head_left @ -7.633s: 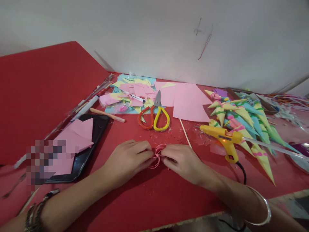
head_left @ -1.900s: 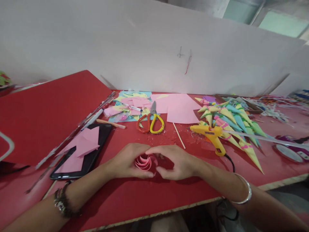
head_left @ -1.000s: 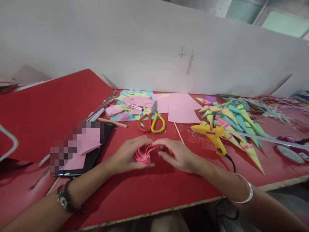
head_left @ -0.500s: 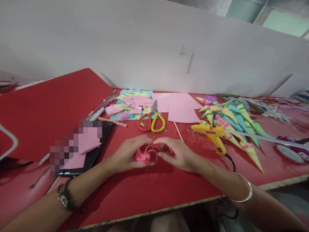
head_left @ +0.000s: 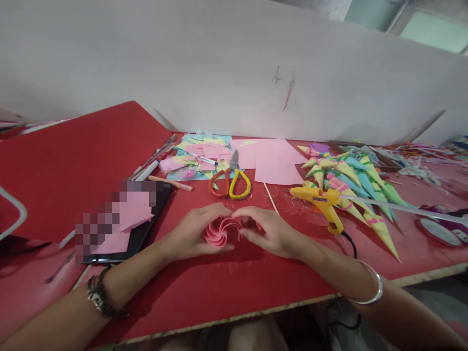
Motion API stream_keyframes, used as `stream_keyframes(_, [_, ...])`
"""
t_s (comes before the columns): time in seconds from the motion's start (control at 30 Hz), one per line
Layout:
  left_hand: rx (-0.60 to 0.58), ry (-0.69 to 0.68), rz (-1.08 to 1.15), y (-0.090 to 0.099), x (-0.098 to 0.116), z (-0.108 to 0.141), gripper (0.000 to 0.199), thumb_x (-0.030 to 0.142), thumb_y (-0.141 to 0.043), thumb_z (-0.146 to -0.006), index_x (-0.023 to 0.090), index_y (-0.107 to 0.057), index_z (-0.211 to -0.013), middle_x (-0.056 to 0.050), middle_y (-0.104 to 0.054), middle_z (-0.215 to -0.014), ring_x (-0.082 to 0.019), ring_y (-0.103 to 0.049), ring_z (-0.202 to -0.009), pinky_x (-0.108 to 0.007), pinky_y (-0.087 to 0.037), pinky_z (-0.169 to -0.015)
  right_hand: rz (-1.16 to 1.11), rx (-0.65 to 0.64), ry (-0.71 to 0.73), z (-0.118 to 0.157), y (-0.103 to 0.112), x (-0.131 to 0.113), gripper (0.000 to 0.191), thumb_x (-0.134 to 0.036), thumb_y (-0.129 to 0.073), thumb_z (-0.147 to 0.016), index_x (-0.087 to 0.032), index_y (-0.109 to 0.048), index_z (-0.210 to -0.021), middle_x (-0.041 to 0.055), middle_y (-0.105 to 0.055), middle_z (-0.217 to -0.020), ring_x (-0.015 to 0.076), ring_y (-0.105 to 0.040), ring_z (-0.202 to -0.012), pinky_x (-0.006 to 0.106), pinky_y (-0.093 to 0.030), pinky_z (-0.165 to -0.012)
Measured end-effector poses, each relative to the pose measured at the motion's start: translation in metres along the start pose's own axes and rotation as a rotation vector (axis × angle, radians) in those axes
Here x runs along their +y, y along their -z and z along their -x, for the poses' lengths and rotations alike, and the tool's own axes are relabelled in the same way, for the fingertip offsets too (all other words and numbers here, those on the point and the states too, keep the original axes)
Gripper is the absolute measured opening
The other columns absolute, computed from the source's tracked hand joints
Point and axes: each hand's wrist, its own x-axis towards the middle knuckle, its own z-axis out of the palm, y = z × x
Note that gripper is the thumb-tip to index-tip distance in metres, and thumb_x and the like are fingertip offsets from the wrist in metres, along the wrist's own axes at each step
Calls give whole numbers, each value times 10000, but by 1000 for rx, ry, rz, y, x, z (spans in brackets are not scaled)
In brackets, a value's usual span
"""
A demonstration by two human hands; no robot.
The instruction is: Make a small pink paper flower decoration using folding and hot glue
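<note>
Between my two hands is a pink paper swirl (head_left: 218, 235), its curved folds fanning round a centre like a flower. My left hand (head_left: 197, 229) wraps its left side, with the thumb below and the fingers above. With curled fingers, my right hand (head_left: 268, 231) pinches the loose folds at the right side of the swirl. The fingertips of both hands meet above it. Just beyond the hands lie scissors (head_left: 239, 192) with one red and one yellow handle. To the right, a yellow glue gun (head_left: 321, 197) rests on the red table (head_left: 226, 292).
Pink paper sheets (head_left: 278, 168) and a heap of scraps (head_left: 204, 156) lie at the back. Decorated paper cones (head_left: 365, 185) are piled at the right. At the left, a black tray (head_left: 146, 239) bears pink paper. A thin stick (head_left: 271, 199) lies beyond my right hand.
The folds on the right side of the pink swirl have shifted and lie closer together. Both hands stay in nearly the same place.
</note>
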Motion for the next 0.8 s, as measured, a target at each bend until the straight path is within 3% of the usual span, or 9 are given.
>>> stream_keyframes(0.27, [10,-26,17,-1,1,-1,162,276,-583,-733,183,-517,-848,-8,-612,-780,-122,-560,-678,-211,-435,-611,-14,-20,-1,0,2,-2,234,-254,-461,-888,-195,-481,-1113,35,-619,-946,125,-574,-799,236,-450,-691])
stream_keyframes(0.5, [12,-50,13,0,0,-1,194,306,-597,-724,183,-511,-846,-3,-600,-756,-122,-547,-656,-213,-429,-597,-23,-38,-6,0,1,-3,238,-251,-479,-876,-198,-484,-1108,24,-606,-890,119,-555,-743,227,-440,-649])
stream_keyframes(0.8, [-96,-155,-106,-6,-4,0,210,326,-589,-753,172,-532,-883,-6,-589,-722,-125,-546,-634,-206,-396,-581,86,-34,32,0,-3,-2,307,-184,-513,-826,-210,-467,-1128,34,-584,-949,127,-556,-775,233,-446,-673])
